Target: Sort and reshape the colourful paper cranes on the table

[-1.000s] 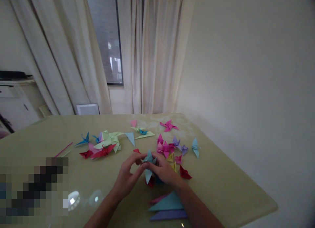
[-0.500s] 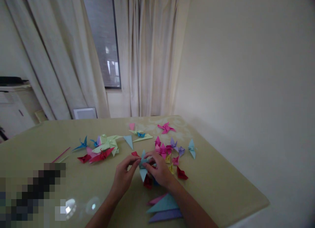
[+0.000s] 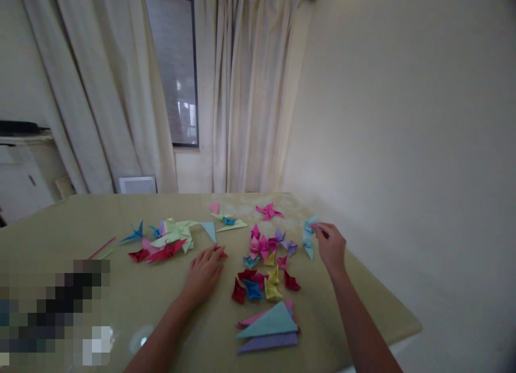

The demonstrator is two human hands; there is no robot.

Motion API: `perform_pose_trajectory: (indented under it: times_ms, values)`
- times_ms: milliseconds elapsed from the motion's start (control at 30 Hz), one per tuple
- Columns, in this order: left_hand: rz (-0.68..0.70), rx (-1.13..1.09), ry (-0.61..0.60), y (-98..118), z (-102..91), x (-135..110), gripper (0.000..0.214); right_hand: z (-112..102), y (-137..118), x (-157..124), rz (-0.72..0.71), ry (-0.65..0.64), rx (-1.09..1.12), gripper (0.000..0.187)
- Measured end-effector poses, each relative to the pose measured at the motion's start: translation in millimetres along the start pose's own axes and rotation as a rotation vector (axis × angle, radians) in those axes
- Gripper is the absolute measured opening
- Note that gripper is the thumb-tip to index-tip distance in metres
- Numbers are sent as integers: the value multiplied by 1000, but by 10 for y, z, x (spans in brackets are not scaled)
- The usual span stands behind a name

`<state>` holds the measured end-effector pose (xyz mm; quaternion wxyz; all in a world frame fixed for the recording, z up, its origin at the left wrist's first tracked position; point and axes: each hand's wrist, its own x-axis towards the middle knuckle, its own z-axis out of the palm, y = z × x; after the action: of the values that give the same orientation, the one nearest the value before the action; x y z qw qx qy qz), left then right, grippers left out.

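Near the right edge of the table, my right hand (image 3: pixel 331 248) pinches a light blue folded paper piece (image 3: pixel 310 222) between thumb and fingers. Just below it, touching or overlapping, is another light blue paper piece (image 3: pixel 308 246). My left hand (image 3: pixel 205 268) lies palm down on the table, its fingers stretched forward. Its fingertips reach a small red folded paper (image 3: pixel 223 253), which they partly cover. Between the hands sit several small origami pieces, among them a blue one (image 3: pixel 253 289), a yellow one (image 3: pixel 272 289) and a dark red one (image 3: pixel 292 281).
Folded paper triangles (image 3: pixel 270 324) lie in a pile at the front. A cluster of paper cranes and a pale green pinwheel (image 3: pixel 175 232) is at left. A pink star-like paper shape (image 3: pixel 269 212) lies at the back. A wall (image 3: pixel 403 147) borders the table's right side.
My right hand has moved right and away from my left hand, carrying the light blue piece to the one at the right. My left hand has let go and settled on the table.
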<state>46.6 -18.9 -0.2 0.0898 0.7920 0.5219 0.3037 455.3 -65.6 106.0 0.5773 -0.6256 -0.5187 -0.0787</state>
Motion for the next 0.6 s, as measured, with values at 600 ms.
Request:
perform_pose_trajectory:
  times_ms: [600]
  values:
    - [-92,-1072,30,431,-182,4,56,268,-407,-250,19,-173,4,49]
